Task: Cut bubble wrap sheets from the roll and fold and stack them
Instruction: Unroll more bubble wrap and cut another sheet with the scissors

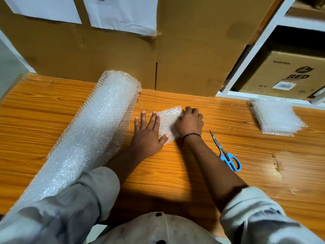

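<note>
We hold a folded sheet (pixel 169 118) on the desk (pixel 175 173), between the roll (pixel 98 129) and the scissors (pixel 226 154). Our left hand (pixel 149 131) presses its edge with fingers spread flat, and our right hand (pixel 190 123) curls its fingers over the other side. The stack (pixel 276 117) lies well apart.

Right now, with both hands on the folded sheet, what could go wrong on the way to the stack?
1. The sheet may spring open once the flat left hand and the curled right hand lift off it.
2. The scissors lie beside the right forearm, between the sheet and the stack, so a sideways sweep could knock them or nick the arm.
</note>
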